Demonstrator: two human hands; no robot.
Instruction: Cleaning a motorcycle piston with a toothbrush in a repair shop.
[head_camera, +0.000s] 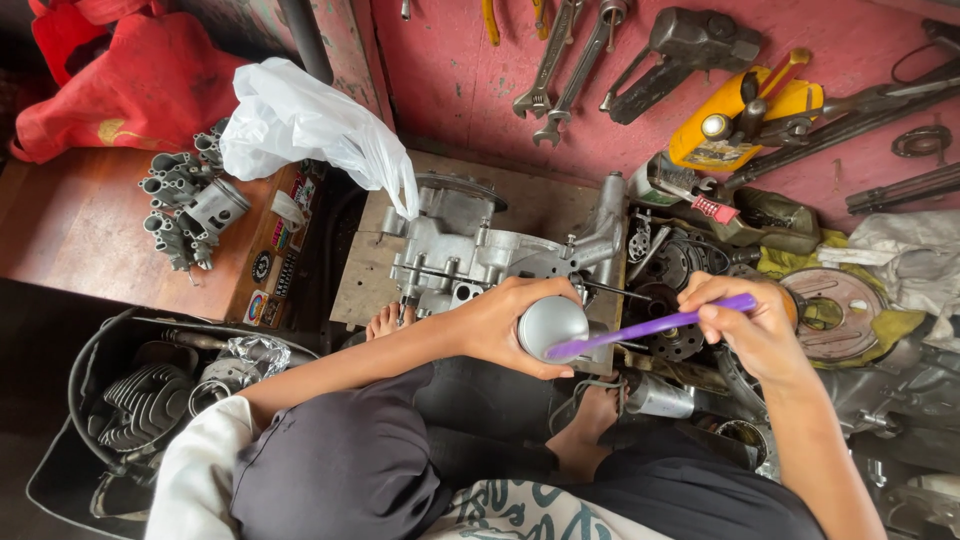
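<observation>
My left hand (505, 322) grips a round grey metal part (548, 324), like a piston, held over my lap. A purple toothbrush (650, 326) is pinched in my right hand (752, 325), and its head rests against the lower face of the grey part. Just beyond both hands a silver engine case (470, 248) sits on a wooden board (355, 280). My bare feet show below the hands, one near the board and one under the part.
Wrenches (560, 60) and other tools lie on the red floor at the top. A yellow tool (740, 125) lies upper right. A white plastic bag (300, 125) and grey carburettor parts (185, 205) sit on a wooden bench at left. A black bin (110, 410) holds cylinder parts at lower left.
</observation>
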